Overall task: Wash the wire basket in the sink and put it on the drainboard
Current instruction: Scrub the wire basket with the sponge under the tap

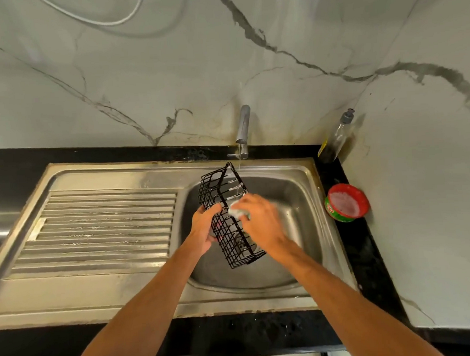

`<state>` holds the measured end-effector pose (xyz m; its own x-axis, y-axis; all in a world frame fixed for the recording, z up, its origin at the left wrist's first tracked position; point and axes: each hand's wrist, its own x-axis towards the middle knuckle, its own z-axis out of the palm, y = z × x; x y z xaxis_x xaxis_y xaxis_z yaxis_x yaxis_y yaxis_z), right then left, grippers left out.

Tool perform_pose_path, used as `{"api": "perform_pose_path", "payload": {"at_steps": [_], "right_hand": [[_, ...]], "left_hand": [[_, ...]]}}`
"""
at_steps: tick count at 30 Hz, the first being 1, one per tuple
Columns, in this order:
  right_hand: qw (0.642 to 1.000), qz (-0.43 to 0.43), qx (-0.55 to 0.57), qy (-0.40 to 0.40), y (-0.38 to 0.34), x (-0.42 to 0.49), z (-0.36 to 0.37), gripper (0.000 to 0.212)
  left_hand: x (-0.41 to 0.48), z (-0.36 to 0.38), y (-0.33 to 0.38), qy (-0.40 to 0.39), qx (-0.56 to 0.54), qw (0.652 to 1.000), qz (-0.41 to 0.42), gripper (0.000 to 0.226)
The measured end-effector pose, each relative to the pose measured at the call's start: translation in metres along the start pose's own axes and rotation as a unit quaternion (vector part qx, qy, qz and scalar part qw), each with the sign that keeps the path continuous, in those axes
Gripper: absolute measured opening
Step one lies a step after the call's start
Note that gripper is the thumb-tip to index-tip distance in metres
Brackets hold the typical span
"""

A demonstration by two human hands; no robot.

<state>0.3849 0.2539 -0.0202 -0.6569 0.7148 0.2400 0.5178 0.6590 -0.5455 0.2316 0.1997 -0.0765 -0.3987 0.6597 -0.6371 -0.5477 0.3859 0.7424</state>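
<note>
Warm overhead light glares off the drainboard (100,220); wide-angle edges bow, and the right hand (260,220) blurs.

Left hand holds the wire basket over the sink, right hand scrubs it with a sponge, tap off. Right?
One error: the tap is running in the head view, water falling on the wire basket. Left hand holding, right hand scrubbing with the sponge: correct.
</note>
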Motion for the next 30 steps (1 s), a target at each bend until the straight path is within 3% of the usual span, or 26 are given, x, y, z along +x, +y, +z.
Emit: {"api": "perform_pose_path", "payload": {"at_steps": [2, 4, 7, 9, 11, 15, 18, 20, 24, 26, 30], "right_hand": [[1.000, -0.013, -0.005, -0.004, 0.003, -0.010, -0.003, 0.029], [0.997, 0.055, 0.003, 0.047, 0.020, 0.002, -0.012, 0.028], [0.993, 0.099, 0.013, 0.067, 0.019, 0.005, -0.018, 0.027], [0.998, 0.057, 0.005, 0.021, 0.001, -0.009, -0.006, 0.028], [0.999, 0.048, 0.001, 0.023, 0.000, -0.019, -0.002, 0.030], [0.976, 0.177, -0.022, 0.127, 0.021, -0.013, -0.014, 0.030], [0.987, 0.138, -0.010, 0.084, -0.013, -0.014, 0.000, 0.031], [0.990, 0.116, 0.001, 0.075, -0.020, -0.016, 0.007, 0.032], [0.971, 0.195, -0.007, 0.136, 0.001, -0.008, -0.001, 0.041], [0.977, 0.178, -0.014, 0.119, -0.014, 0.000, 0.005, 0.050], [0.981, 0.134, -0.076, 0.116, -0.020, 0.003, 0.007, 0.042]], "left_hand": [[0.003, 0.001, 0.000, 0.008, -0.001, 1.000, 0.013, 0.066], [0.001, -0.002, 0.001, 0.017, -0.021, 1.000, 0.013, 0.065], [0.001, -0.004, 0.000, 0.037, -0.052, 0.998, 0.005, 0.099], [0.008, -0.004, -0.004, 0.051, -0.060, 0.997, 0.020, 0.108], [0.016, -0.006, -0.009, 0.062, -0.057, 0.996, 0.022, 0.107], [0.000, -0.005, -0.009, 0.075, -0.097, 0.992, 0.016, 0.092], [0.000, -0.003, -0.021, 0.083, -0.138, 0.987, 0.024, 0.073], [-0.001, 0.001, -0.027, 0.086, -0.150, 0.985, 0.027, 0.072], [-0.006, 0.016, -0.036, 0.112, -0.185, 0.976, 0.027, 0.073], [-0.007, 0.026, -0.039, 0.119, -0.189, 0.975, 0.020, 0.074], [-0.007, 0.036, -0.044, 0.132, -0.210, 0.969, 0.022, 0.076]]}}
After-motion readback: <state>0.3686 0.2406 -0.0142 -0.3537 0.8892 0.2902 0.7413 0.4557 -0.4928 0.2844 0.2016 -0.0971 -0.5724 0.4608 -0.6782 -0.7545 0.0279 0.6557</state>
